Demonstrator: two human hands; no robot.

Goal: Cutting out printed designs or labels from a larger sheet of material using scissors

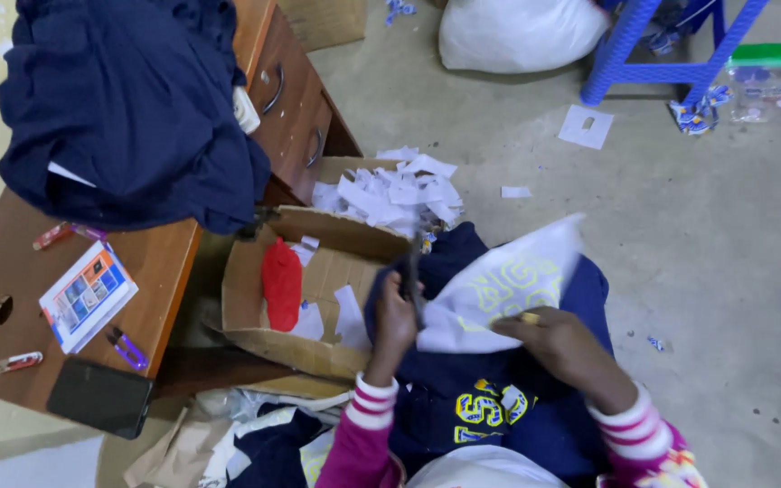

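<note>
Head view: a navy garment is worked on the lap.
Left hand: fingers clenched on a dark tool at the white backing sheet.
Right hand: fingers grasping the sheet's edge.
Technique: sheet best kept taut, peeled slowly.
Beside: cardboard box of paper scraps.

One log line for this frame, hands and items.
left hand: holds dark tool | right hand: grips white sheet | navy garment on lap | cardboard box beside
</note>
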